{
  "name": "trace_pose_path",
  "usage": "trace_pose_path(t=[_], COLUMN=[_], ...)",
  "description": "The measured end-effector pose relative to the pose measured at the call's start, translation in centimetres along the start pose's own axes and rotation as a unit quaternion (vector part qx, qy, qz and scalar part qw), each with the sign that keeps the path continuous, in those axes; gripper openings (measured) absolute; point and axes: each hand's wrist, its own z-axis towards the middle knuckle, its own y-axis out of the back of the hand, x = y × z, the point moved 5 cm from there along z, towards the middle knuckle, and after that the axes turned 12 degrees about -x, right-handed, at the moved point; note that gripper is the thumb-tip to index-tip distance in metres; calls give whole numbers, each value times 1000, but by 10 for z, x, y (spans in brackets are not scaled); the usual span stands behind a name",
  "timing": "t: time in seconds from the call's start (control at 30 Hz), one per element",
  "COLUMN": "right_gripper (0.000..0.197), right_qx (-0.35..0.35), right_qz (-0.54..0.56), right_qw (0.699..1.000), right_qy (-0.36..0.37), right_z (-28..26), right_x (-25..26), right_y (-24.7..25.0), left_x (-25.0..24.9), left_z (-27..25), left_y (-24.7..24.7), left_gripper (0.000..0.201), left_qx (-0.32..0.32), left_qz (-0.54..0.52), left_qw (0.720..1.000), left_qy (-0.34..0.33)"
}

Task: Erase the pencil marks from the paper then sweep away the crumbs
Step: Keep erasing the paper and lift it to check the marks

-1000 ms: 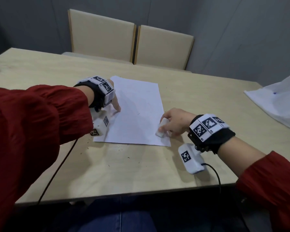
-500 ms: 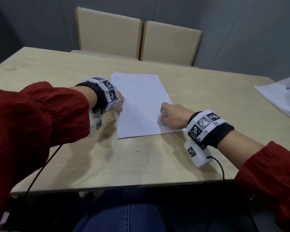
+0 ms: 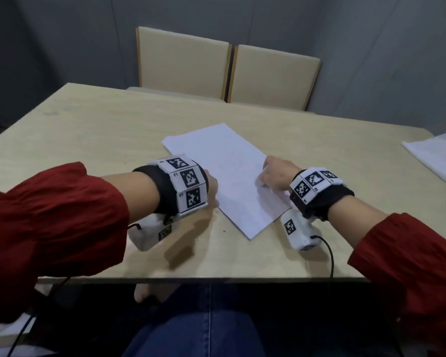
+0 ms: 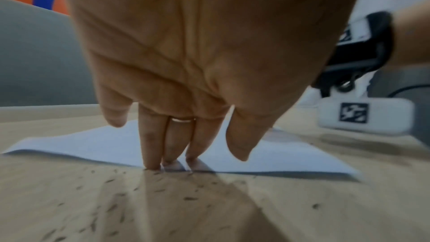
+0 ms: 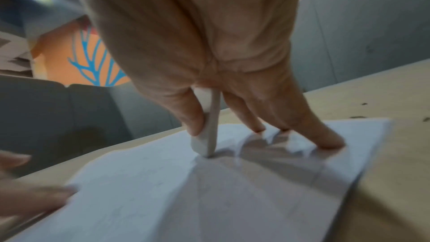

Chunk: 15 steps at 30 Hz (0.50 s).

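A white sheet of paper point(image 3: 232, 176) is laid askew near the middle of the wooden counter point(image 3: 101, 130). The left hand point(image 4: 197, 52) is spread, fingers straight, and three fingertips point(image 4: 152, 161) are pressed down at the paper's near edge. A pale eraser point(image 5: 209, 135) is pinched upright in the right hand point(image 3: 278, 173) — thumb on one face, fingers on the other — with its lower end touching the paper near the right edge. Dark crumbs point(image 4: 111, 207) are scattered over the bare counter just beside the left fingertips. Only faint marks are made out on the sheet.
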Motion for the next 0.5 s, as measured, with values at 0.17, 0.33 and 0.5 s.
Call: trace_pose_path(t=[0.17,0.33,0.5], right_gripper=[33,13,15], right_qx=[35,60,41], right_qz=[11,-10,-40], right_qw=[999,995,992], right_qy=[12,76,110], right_z=[4,15,16], right_x=[-9,-16,-2], right_y=[10,16,29], left_x=[6,27,33], left_z=[-7,6,10], left_y=[17,14,-4], left_gripper=[50,52,49], left_qx=[-43,-60,-33], left_qz=[-64,-71,-20], left_qw=[997,996,999], left_qy=[-24,-5,17])
